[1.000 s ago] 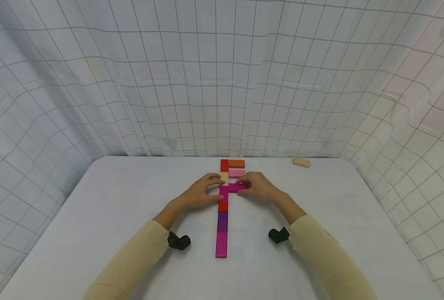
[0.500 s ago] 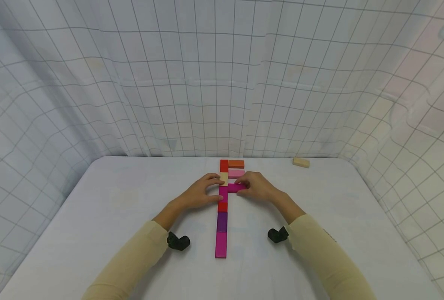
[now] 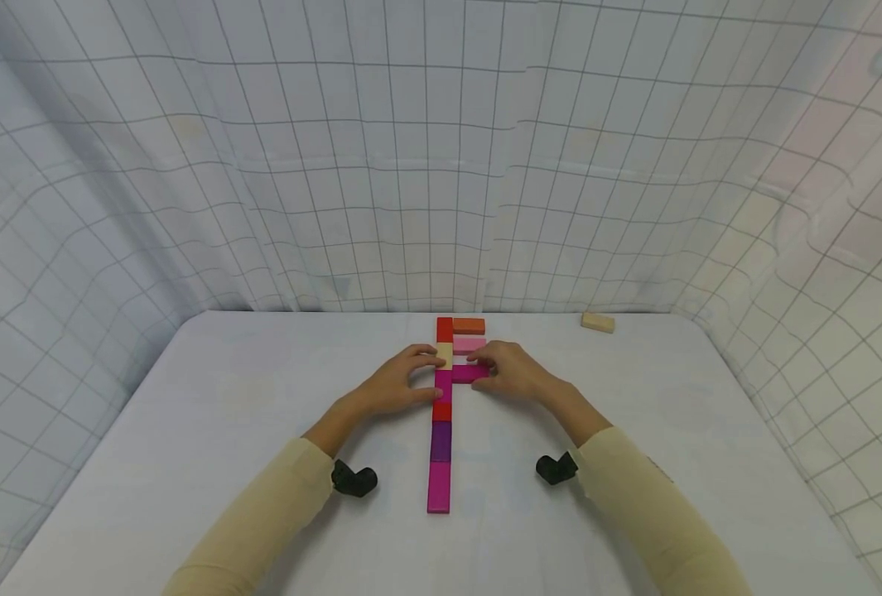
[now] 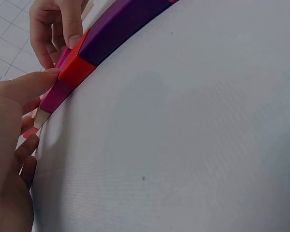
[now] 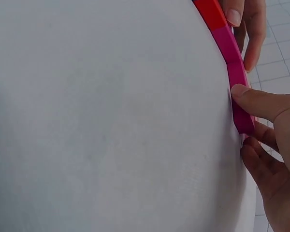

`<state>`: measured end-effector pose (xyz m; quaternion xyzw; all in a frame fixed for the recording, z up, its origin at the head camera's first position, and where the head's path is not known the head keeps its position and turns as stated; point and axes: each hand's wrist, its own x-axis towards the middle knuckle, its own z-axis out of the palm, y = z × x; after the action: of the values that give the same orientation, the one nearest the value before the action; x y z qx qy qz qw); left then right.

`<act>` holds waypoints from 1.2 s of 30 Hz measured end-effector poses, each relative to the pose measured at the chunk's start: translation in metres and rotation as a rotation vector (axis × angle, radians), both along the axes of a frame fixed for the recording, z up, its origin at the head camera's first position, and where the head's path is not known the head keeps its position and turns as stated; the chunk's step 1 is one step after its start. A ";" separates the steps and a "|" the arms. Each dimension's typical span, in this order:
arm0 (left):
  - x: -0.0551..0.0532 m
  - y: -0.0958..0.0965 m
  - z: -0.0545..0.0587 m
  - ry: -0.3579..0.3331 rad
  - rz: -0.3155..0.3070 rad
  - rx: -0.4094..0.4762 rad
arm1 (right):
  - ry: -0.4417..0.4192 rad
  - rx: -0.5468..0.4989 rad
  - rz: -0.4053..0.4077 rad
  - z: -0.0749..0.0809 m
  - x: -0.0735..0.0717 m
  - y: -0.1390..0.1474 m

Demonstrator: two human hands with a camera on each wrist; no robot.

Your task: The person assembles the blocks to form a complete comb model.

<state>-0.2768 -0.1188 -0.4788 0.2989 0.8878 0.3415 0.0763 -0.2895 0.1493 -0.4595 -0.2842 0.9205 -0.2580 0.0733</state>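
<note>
A column of coloured wooden blocks runs away from me on the white table. In it are a red block (image 3: 445, 329), a cream block (image 3: 446, 351), a magenta block (image 3: 445, 378), a small red block (image 3: 443, 411), a purple block (image 3: 441, 440) and a near magenta block (image 3: 438, 487). My left hand (image 3: 394, 383) touches the column from the left, thumb at the magenta block, fingertips by the cream one. My right hand (image 3: 513, 371) holds a sideways magenta block (image 5: 241, 113) between thumb and fingers, its left end against the column. Its far side is partly hidden.
Beyond the right hand, a pink block (image 3: 469, 346) and an orange block (image 3: 469, 326) also extend rightward from the column. A loose cream block (image 3: 598, 322) lies at the table's back right. A white grid-patterned curtain (image 3: 441, 207) surrounds the table (image 3: 262, 348).
The blocks and the left hand stay essentially in place. The right hand's fingertips have shifted very slightly around the sideways magenta block, and its wrist has turned a little.
</note>
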 end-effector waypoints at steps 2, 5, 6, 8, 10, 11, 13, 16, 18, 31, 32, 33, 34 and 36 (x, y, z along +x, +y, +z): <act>-0.001 0.001 0.003 -0.011 0.010 -0.016 | -0.015 0.000 -0.012 0.003 0.001 0.004; -0.004 0.004 0.008 -0.011 0.022 -0.033 | -0.020 0.000 -0.025 0.008 0.001 0.015; -0.006 0.005 0.009 -0.007 0.024 -0.039 | -0.019 -0.001 -0.032 0.010 0.001 0.019; -0.011 0.008 0.012 0.015 0.021 -0.060 | -0.016 -0.007 -0.049 0.013 0.000 0.028; -0.017 0.010 0.014 0.035 0.013 -0.091 | -0.011 -0.013 -0.068 0.015 -0.001 0.039; -0.020 0.011 0.015 0.044 0.009 -0.110 | -0.009 -0.016 -0.078 0.016 -0.002 0.044; -0.025 0.013 0.016 0.061 -0.001 -0.154 | -0.007 -0.027 -0.103 0.016 -0.004 0.055; -0.030 0.014 0.017 0.059 -0.010 -0.210 | 0.012 -0.051 -0.137 0.014 -0.008 0.074; -0.032 0.015 0.017 0.047 -0.014 -0.246 | 0.020 -0.075 -0.170 0.014 -0.011 0.086; -0.034 0.013 0.022 -0.076 -0.023 -0.247 | 0.059 -0.094 -0.390 0.017 -0.030 0.158; -0.035 0.013 0.021 -0.081 -0.022 -0.241 | 0.059 -0.093 -0.409 0.017 -0.031 0.162; -0.035 0.013 0.021 -0.084 -0.023 -0.237 | 0.062 -0.092 -0.427 0.016 -0.031 0.165; -0.035 0.013 0.020 -0.086 -0.024 -0.235 | 0.066 -0.086 -0.440 0.016 -0.032 0.169; -0.036 0.013 0.019 -0.085 -0.027 -0.233 | 0.078 -0.079 -0.454 0.015 -0.033 0.175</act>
<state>-0.3129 -0.1055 -0.4600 0.2852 0.9134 0.2471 0.1526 -0.3223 0.3245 -0.4450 -0.0823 0.9522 -0.2923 -0.0335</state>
